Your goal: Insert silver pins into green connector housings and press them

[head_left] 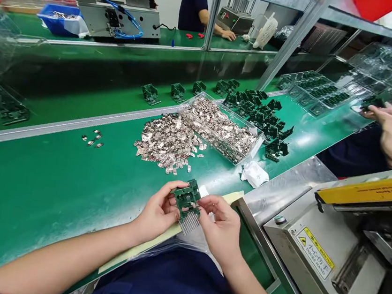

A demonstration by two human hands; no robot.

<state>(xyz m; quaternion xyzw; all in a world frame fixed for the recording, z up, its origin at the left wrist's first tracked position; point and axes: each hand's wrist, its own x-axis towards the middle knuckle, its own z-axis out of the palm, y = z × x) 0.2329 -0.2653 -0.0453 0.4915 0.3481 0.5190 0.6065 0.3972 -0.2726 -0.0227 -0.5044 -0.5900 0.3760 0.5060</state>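
My left hand (158,211) and my right hand (220,225) are both closed on a small green circuit board assembly (187,199) held just above the near edge of the green table (46,186). A silvery ridged part (190,222) hangs at the assembly's lower end, between my fingers. Just beyond my hands lies a loose heap of small shiny metal pieces (168,140), and beside it a clear tray (223,130) is full of the same pieces.
Several dark green assemblies (263,117) lie at the table's right, a few more (151,94) stand along the conveyor belt. A grey machine with a yellow warning label (314,252) stands at right. A co-worker's hand (388,124) holds a part at far right. A crumpled white cloth (254,174) lies near the tray.
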